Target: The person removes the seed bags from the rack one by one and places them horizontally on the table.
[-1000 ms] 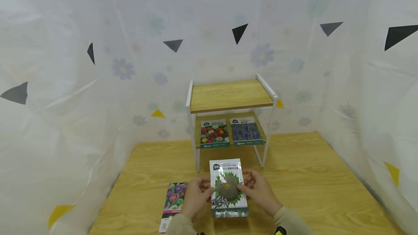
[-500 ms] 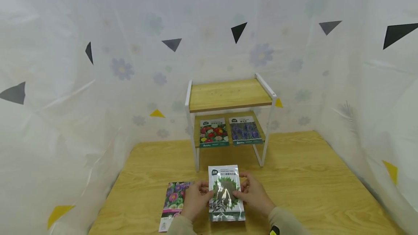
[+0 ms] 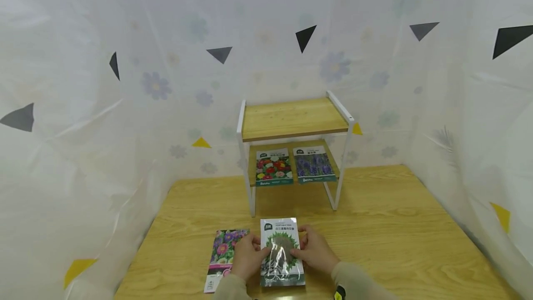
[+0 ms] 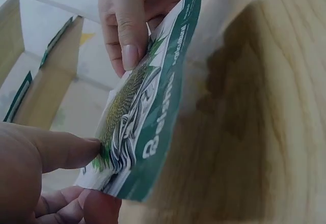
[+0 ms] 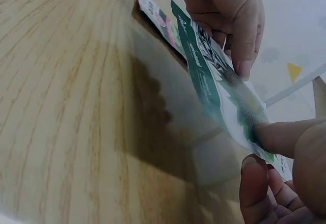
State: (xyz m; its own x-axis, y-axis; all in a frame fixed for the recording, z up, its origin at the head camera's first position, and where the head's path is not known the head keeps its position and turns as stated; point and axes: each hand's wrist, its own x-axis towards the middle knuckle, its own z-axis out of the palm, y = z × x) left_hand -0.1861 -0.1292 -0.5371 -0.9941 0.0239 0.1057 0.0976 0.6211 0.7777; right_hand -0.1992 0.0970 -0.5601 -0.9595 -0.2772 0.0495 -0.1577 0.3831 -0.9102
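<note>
Both hands hold a white and green seed packet with a sunflower picture [image 3: 281, 263] by its two side edges, thumbs on its face. The left hand [image 3: 247, 258] pinches the left edge, and the right hand [image 3: 315, 250] the right edge. In the left wrist view the packet [image 4: 137, 107] is tilted above the wood, with a shadow under it. The right wrist view shows the same packet [image 5: 229, 81] clear of the surface, fingers curled beneath it. A pink and purple flower packet [image 3: 220, 253] lies on the table beside the left hand, which partly covers it.
Behind the hands stands a small two-level rack [image 3: 295, 117] with white metal sides. Its lower shelf bears a red flower packet [image 3: 275, 168] and a purple flower packet [image 3: 314, 165] side by side. The wooden table [image 3: 395, 226] meets pale, patterned sheeting [image 3: 266, 36] at the back and sides.
The sunflower packet has moved down and slightly left in the head view, both hands still gripping it. The right hand has shifted left with it, and more of the pink and purple packet shows.
</note>
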